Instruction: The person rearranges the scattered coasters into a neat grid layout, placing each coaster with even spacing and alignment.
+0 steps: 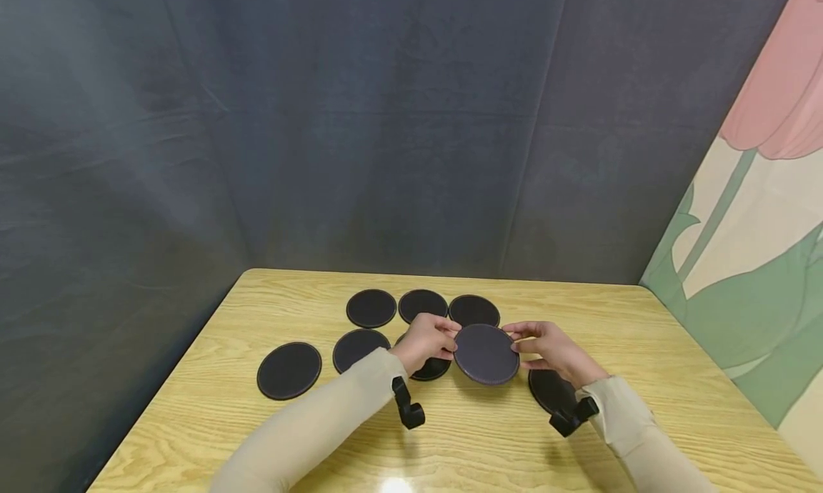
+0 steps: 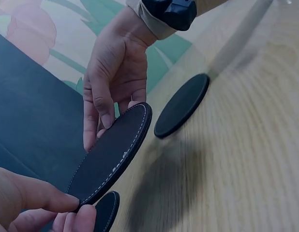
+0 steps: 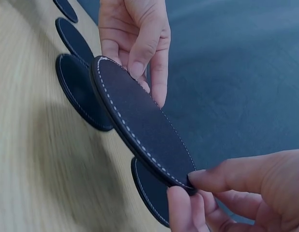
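A round black coaster (image 1: pixel 486 354) with light stitching round its rim is held raised and tilted over the table, one hand at each side. My left hand (image 1: pixel 426 337) pinches its left edge; in the left wrist view the thumb lies on the face and fingers are behind. The right hand (image 1: pixel 554 349) pinches the opposite edge, seen close in the right wrist view (image 3: pixel 246 188). Beneath the left hand lies another black coaster (image 1: pixel 432 369), partly covered. Under the right wrist rests one more coaster (image 1: pixel 550 390), partly hidden by the hand and the wrist camera.
Three coasters (image 1: pixel 371 308) form a back row on the wooden table (image 1: pixel 212 400). Nearer lie a coaster (image 1: pixel 357 347) beside the left hand and a coaster (image 1: pixel 289 371) farther left. A dark curtain (image 1: pixel 386 136) hangs behind; a flower-printed cloth (image 1: pixel 739 264) is on the right.
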The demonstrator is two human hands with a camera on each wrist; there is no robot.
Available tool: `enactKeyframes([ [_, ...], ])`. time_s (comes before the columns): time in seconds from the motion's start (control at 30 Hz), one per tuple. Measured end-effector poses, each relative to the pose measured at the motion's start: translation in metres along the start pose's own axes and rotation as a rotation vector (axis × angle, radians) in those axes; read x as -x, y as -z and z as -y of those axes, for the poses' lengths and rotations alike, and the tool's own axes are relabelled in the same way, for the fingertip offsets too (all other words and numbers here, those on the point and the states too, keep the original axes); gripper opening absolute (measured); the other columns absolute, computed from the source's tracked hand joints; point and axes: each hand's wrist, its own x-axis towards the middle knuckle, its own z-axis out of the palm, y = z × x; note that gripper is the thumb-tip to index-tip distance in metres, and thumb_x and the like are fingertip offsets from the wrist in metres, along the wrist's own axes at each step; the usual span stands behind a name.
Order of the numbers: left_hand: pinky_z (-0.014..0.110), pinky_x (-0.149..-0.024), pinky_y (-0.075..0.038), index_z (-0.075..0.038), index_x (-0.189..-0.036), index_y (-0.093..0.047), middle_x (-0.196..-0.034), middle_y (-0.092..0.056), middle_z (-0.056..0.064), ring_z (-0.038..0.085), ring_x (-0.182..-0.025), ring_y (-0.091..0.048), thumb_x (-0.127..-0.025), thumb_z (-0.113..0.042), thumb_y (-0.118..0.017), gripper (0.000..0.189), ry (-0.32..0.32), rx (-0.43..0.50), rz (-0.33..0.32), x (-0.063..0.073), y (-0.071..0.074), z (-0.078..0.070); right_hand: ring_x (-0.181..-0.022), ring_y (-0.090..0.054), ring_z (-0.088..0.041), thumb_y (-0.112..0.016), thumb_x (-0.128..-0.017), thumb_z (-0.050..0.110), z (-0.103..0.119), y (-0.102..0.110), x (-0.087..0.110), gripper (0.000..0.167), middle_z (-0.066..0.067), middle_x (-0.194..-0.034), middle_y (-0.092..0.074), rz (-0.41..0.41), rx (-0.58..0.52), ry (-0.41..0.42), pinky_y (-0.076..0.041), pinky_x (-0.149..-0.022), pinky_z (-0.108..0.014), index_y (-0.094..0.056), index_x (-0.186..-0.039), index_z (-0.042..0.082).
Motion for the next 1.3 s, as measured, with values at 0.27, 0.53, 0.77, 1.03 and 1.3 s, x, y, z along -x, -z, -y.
enactKeyframes([
  [0.27, 0.031, -0.061, -0.059, 0.004, -0.108, -0.070, -0.093, -0.062, 0.014, 0.017, -0.071, -0.062, -0.077, 0.017, -0.065, 0.034, 0.030, -0.026, -0.044, -0.013, -0.004, 0.005, -0.078, -0.059, -0.011, -0.061, -0.091, 0.003, -0.004, 0.002, -0.013, 0.044, -0.010, -0.107, -0.054, -0.016, 0.023, -0.015, -0.057, -0.066, -0.028, -0.052, -0.133, -0.005],
  [0.53, 0.028, -0.055, -0.057, 0.004, -0.104, -0.071, -0.090, -0.064, 0.012, 0.015, -0.068, -0.061, -0.076, 0.018, -0.063, 0.032, 0.033, -0.052, -0.080, -0.022, -0.008, 0.017, -0.075, -0.059, -0.010, -0.062, -0.088, 0.000, -0.012, 0.000, -0.021, 0.045, -0.009, -0.105, -0.055, -0.016, 0.005, -0.028, -0.056, -0.062, -0.026, -0.052, -0.132, -0.008],
  [0.77, 0.028, -0.055, -0.057, 0.005, -0.101, -0.072, -0.089, -0.067, 0.011, 0.016, -0.067, -0.063, -0.075, 0.018, -0.063, 0.031, 0.021, -0.078, -0.088, -0.023, -0.009, 0.023, -0.071, -0.059, -0.010, -0.063, -0.086, -0.004, -0.018, -0.003, -0.027, 0.045, -0.006, -0.099, -0.056, -0.016, 0.002, -0.047, -0.056, -0.060, -0.026, -0.053, -0.130, -0.009],
  [1.03, 0.028, -0.055, -0.058, 0.004, -0.102, -0.072, -0.094, -0.070, 0.011, 0.016, -0.071, -0.066, -0.075, 0.018, -0.064, 0.032, 0.009, -0.136, -0.112, -0.026, -0.012, 0.029, -0.069, -0.061, -0.009, -0.063, -0.086, -0.005, -0.025, -0.005, -0.032, 0.046, -0.005, -0.096, -0.060, -0.006, 0.002, -0.064, -0.058, -0.060, -0.028, -0.052, -0.130, -0.010],
  [1.3, 0.028, -0.055, -0.058, 0.003, -0.102, -0.073, -0.099, -0.070, 0.013, 0.017, -0.071, -0.068, -0.075, 0.018, -0.063, 0.032, -0.002, -0.172, -0.120, -0.025, -0.015, 0.029, -0.069, -0.060, -0.010, -0.063, -0.085, -0.007, -0.028, -0.006, -0.034, 0.044, -0.004, -0.093, -0.058, -0.015, 0.011, -0.090, -0.057, -0.059, -0.028, -0.054, -0.128, -0.009],
])
